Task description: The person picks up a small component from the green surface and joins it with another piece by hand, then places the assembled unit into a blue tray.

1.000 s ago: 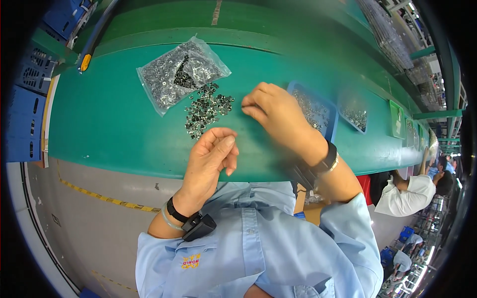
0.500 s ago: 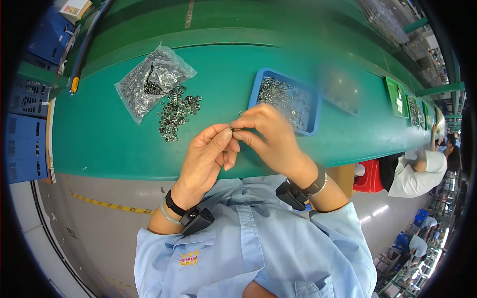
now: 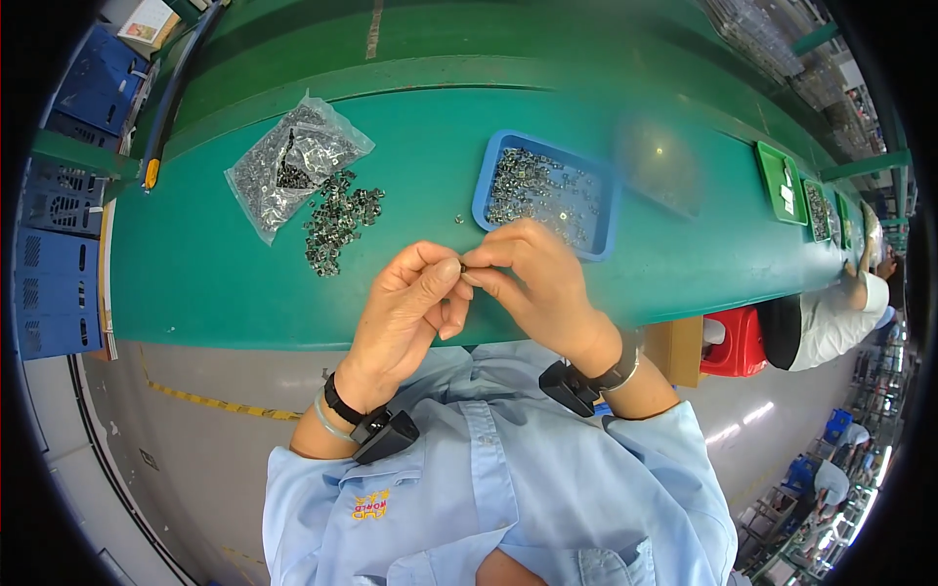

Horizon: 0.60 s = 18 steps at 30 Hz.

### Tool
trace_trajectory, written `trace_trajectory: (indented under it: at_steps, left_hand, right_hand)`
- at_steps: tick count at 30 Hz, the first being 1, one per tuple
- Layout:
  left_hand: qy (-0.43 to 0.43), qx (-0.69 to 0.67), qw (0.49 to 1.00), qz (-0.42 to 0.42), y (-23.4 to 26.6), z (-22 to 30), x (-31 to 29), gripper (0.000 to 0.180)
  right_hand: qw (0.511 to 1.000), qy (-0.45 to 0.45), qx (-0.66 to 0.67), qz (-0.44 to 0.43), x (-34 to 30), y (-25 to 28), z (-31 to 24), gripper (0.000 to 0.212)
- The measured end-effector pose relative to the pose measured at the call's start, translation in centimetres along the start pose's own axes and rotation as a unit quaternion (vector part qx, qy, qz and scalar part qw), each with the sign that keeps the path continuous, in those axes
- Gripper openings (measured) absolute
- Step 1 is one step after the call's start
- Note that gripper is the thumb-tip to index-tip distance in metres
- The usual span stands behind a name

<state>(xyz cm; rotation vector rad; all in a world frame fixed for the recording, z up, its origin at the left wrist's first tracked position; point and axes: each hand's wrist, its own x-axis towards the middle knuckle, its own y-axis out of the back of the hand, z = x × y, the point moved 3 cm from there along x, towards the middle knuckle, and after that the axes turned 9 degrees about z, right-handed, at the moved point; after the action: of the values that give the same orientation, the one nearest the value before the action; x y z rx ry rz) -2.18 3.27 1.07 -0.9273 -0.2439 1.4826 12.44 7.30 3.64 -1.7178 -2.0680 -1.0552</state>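
My left hand (image 3: 405,308) and my right hand (image 3: 542,288) meet over the near side of the green bench. Both are closed, thumbs against index fingers, pinching one small dark metal part (image 3: 464,268) at the fingertips. Most of that part is hidden, so its exact kind cannot be made out. Just beyond the fingers a single loose metal piece (image 3: 459,220) lies on the bench. To the left is a heap of small shiny metal pieces (image 3: 339,220), beside a clear plastic bag (image 3: 269,181) of similar pieces. A blue tray (image 3: 614,220) with many small metal pieces stands behind my right hand.
Green trays (image 3: 779,184) sit farther along the bench (image 3: 215,303) at the right. Blue crates (image 3: 59,293) stack at the far left. A red stool (image 3: 735,342) and a cardboard box (image 3: 676,350) stand below the right edge, near another seated person (image 3: 831,327).
My hands stay together, with the right hand slightly lower and closer in around the small part. The bench view has shifted a little. The person at right has leaned farther away.
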Motion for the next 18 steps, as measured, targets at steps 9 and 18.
trace_trajectory:
  at_steps: [9, 18]
  left_hand:
    - [0.032, -0.107, 0.992, -0.064, 0.0, -1.5, -0.1, 0.011]
    - [0.033, -0.144, 0.987, -0.066, -0.6, -2.3, 0.1, 0.010]
  right_hand:
    - [1.000, -0.008, 0.011, 0.006, -0.7, 0.3, -0.8, 0.020]
    - [0.999, 0.004, 0.031, 0.022, -0.8, 0.6, -0.7, 0.018]
